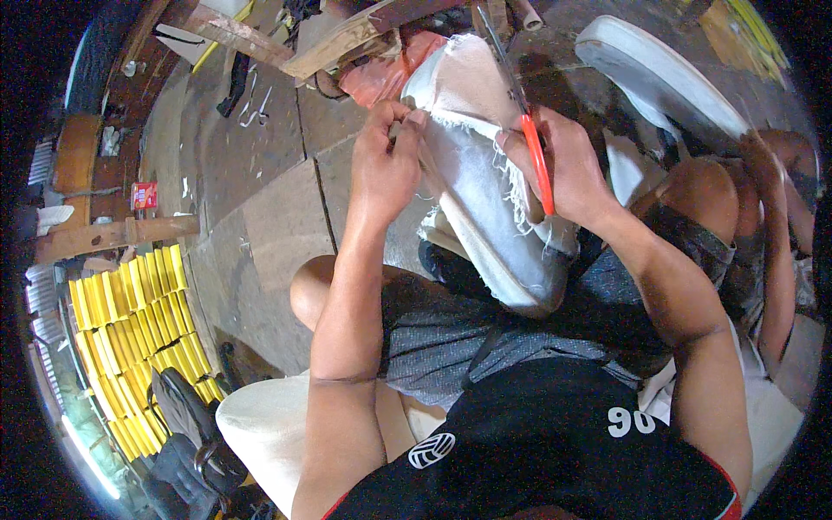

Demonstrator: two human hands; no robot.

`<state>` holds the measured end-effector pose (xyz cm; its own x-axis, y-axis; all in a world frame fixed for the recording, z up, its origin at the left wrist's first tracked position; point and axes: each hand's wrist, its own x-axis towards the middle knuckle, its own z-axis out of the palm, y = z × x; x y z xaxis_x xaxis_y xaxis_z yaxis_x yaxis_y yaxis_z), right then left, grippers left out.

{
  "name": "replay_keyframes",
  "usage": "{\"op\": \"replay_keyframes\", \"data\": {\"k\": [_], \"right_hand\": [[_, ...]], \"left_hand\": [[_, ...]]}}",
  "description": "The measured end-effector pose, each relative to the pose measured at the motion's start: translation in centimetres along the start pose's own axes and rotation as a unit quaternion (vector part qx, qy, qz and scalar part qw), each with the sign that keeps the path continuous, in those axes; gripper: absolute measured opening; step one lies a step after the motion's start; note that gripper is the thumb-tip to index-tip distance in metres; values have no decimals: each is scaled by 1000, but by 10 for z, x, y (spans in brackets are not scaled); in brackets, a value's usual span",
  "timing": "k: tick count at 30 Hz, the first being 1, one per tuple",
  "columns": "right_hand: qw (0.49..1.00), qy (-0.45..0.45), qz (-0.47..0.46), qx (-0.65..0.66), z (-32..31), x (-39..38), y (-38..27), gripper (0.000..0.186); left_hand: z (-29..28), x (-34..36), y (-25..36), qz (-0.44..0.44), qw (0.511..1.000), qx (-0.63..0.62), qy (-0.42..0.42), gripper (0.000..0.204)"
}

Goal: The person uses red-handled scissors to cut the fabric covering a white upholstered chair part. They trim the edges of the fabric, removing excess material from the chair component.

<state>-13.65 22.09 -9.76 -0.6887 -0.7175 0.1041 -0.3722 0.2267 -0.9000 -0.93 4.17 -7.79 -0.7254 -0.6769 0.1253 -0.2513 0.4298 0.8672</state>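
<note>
Across my lap leans a long, whitish-grey padded piece [485, 195] with a pale band along its side. Beige cloth [472, 82] with frayed, threadbare edges covers its far end, and loose threads hang down its right side. My left hand [387, 160] is closed in a pinch at the left edge of the cloth. My right hand [568, 160] grips scissors [537, 165] with orange handles. Their dark blades point away from me, over the right side of the beige cloth. Whether the blades are parted cannot be made out. Part of the scissors' handle is hidden by my fingers.
Another person's arm [771, 251] at the right reaches to a similar padded piece [667, 74]. Ahead lie a reddish plastic bag [390, 74] and wooden beams [347, 39]. A small metal tool [254, 102] lies on the floor. Yellow stacked bundles [143, 329] stand at the left.
</note>
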Motion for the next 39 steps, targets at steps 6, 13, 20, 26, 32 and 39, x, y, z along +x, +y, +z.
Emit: {"op": "replay_keyframes", "data": {"k": [6,13,20,26,32,39], "right_hand": [[995,-13,-14,93,9,-6,-22,22],[995,34,-60,71,4,0,-31,20],[992,-48,39,110,-2,-15,-29,31],[959,-214,61,176,-8,-40,-55,47],[959,-216,38,181,4,-53,-40,55],[966,-190,17,175,11,-52,-41,53]], "left_hand": [[6,-7,9,-71,961,-252,86,12],[5,-19,27,-56,942,-309,122,11],[7,-25,12,-41,958,-280,53,15],[13,-28,14,-19,957,-289,24,14],[14,-27,14,-25,927,-374,27,11],[17,-28,14,-28,907,-421,24,9]]}}
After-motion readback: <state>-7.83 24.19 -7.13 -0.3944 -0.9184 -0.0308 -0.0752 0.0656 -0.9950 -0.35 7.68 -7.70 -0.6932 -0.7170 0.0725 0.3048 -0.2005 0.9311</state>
